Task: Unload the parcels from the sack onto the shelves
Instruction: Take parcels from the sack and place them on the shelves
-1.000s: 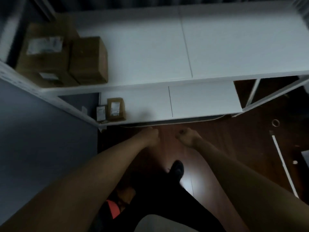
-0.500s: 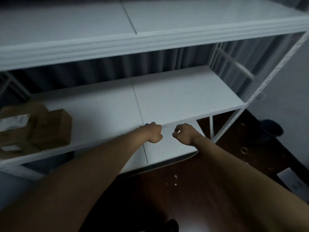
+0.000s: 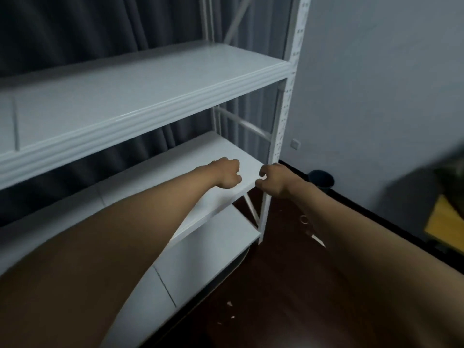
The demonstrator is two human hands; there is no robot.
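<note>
Left hand: the person's left hand (image 3: 227, 175) sits at the centre of the frame, fingers curled into a loose fist that holds nothing, over the front right part of the middle shelf.
Right hand: the right hand (image 3: 272, 180) hangs just beside it, slightly right of centre, fingers curled inward with thumb and forefinger apart, gripping nothing (whether it touches the shelf edge cannot be told).
Arms: both bare forearms reach in from the lower corners of the frame.
Shelving: a white metal shelving unit with flat white boards (image 3: 140, 96) fills the left and centre; upper, middle and lower boards show, with a perforated white upright post (image 3: 288, 96) at its right end.
Parcels and sack: neither parcels nor sack appear in the frame.
Backdrop: dark grey pleated curtains (image 3: 88, 28) hang behind the shelves in the upper left; a pale grey wall (image 3: 376, 71) covers the upper right.
Floor: dark brown wooden flooring (image 3: 288, 297) runs along the bottom right, with a small dark round bin (image 3: 322, 180) by the wall.
</note>
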